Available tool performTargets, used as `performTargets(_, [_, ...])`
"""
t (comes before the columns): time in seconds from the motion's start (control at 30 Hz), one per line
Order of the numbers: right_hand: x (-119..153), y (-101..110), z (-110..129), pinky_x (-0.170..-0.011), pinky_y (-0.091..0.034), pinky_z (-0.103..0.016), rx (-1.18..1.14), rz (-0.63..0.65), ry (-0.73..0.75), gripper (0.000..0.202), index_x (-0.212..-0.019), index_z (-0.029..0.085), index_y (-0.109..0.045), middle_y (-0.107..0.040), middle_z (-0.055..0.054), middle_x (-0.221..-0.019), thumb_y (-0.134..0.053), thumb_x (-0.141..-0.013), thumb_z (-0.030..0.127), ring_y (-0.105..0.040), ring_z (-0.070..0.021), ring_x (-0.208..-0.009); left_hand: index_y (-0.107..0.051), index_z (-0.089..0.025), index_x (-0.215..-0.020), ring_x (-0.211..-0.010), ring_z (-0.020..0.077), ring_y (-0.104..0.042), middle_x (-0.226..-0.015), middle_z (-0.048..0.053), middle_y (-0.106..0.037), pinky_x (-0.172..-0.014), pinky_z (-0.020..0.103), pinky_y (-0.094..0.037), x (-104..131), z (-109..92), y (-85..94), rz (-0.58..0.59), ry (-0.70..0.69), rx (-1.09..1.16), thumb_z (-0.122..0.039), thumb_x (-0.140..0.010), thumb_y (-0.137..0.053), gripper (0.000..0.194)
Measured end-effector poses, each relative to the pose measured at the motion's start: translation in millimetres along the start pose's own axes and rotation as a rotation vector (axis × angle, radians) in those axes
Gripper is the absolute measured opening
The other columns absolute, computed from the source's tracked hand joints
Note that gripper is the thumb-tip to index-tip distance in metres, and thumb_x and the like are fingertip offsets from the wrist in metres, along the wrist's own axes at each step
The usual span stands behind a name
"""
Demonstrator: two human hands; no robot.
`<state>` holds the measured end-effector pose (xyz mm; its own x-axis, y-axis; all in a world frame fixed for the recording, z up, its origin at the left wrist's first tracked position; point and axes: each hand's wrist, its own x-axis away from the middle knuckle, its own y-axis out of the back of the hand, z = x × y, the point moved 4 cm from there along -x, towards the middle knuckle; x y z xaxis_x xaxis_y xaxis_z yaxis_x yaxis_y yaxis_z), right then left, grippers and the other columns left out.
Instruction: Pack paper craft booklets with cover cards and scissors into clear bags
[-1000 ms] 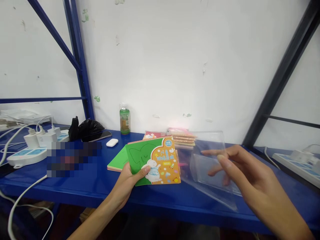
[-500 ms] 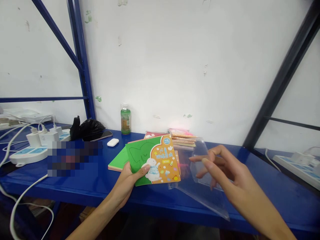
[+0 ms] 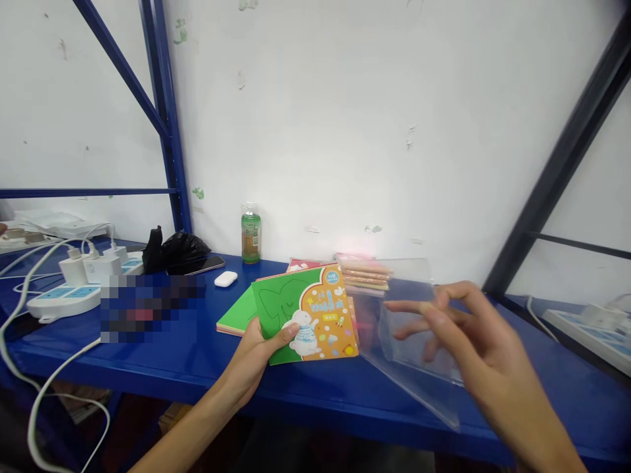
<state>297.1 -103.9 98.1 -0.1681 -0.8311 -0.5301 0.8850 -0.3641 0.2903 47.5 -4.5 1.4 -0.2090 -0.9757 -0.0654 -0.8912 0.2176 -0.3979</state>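
The right hand (image 3: 497, 361) comes in from the lower right, forearm slanting up and left, palm turned inward, fingers bent, parted and pointing left at the booklet (image 3: 328, 332). Its thumb sits close by the forefinger; whether the two pinch any film, I cannot tell. The clear sleeve (image 3: 419, 384) lies about those fingers and fills the space between them and the booklet, its lower edge sloping toward the near right. The left hand (image 3: 256, 351), nearer the booklet, reaches up from the lower left and clamps its left part, thumb on the front, other fingers behind. The booklet is held tilted up over the desk (image 3: 315, 401), cover toward the viewer, long axis running across, its right edge toward the sleeve. Just beyond, to the left, lies the green stack (image 3: 239, 310); farther back are the packets (image 3: 367, 276), then the bottle (image 3: 251, 238) upright by the wall (image 3: 315, 131).
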Motion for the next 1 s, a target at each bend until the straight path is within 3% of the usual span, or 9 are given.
performTargets(0.23, [0.9,26.4,-3.1,-0.044,-0.051,-0.030,-0.175,-0.124,0.010,0.024,-0.091,0.027,-0.049,-0.078,-0.010,-0.099,-0.061,-0.091,0.048,-0.073,-0.0265,-0.065,-0.060,-0.014,-0.130,-0.117,0.0341,-0.068,-0.125,0.015,-0.073,-0.097,0.044,-0.057,1.4,-0.9,0.2,-0.029,0.005,0.004,-0.030,-0.073,-0.087,0.066])
performTargets(0.43, [2.5,36.1,-5.8,-0.045,-0.048,-0.033,-0.221,-0.206,-0.050,0.020,-0.088,0.028,-0.056,-0.077,-0.008,-0.096,-0.065,-0.089,0.046,-0.071,-0.0259,-0.063,-0.056,-0.015,-0.135,-0.118,0.0336,-0.068,-0.127,0.014,-0.072,-0.096,0.043,-0.057,1.4,-0.8,-0.3,-0.028,0.000,0.015,-0.029,-0.074,-0.087,0.070])
performTargets(0.53, [0.3,31.6,-6.4,-0.042,-0.047,-0.032,-0.233,-0.168,-0.058,0.023,-0.086,0.028,-0.055,-0.077,-0.006,-0.092,-0.066,-0.087,0.048,-0.068,-0.0227,-0.056,-0.053,-0.014,-0.138,-0.118,0.0326,-0.068,-0.127,0.014,-0.072,-0.097,0.042,-0.057,0.9,-0.3,0.5,-0.027,-0.008,0.008,-0.028,-0.076,-0.085,0.071])
performTargets(0.67, [-2.8,13.7,-4.1,-0.046,-0.051,-0.031,-0.211,-0.026,-0.086,0.023,-0.086,0.028,-0.051,-0.077,-0.004,-0.093,-0.062,-0.090,0.048,-0.067,-0.0198,-0.056,-0.052,-0.015,-0.139,-0.120,0.0317,-0.066,-0.130,0.014,-0.071,-0.097,0.041,-0.057,-0.1,0.5,2.3,-0.027,-0.012,0.017,-0.028,-0.078,-0.084,0.070])
performTargets(0.8, [-3.7,0.2,0.4,-0.050,-0.053,-0.029,-0.115,0.070,-0.079,0.023,-0.088,0.028,-0.053,-0.076,-0.001,-0.078,-0.057,-0.093,0.051,-0.065,-0.0187,-0.054,-0.050,-0.016,-0.140,-0.118,0.0318,-0.068,-0.127,0.014,-0.073,-0.095,0.041,-0.059,-0.9,1.4,4.6,-0.052,-0.009,0.015,-0.028,-0.077,-0.084,0.072])
performTargets(1.0, [-4.5,10.7,0.9,-0.052,-0.056,-0.027,0.075,-0.016,-0.043,0.028,-0.101,0.028,-0.061,-0.077,-0.003,-0.086,-0.059,-0.091,0.054,-0.070,-0.0204,-0.065,-0.053,-0.018,-0.139,-0.118,0.0310,-0.068,-0.127,0.012,-0.073,-0.097,0.040,-0.058,0.0,0.0,2.7,-0.061,-0.002,0.041,-0.027,-0.076,-0.085,0.072])
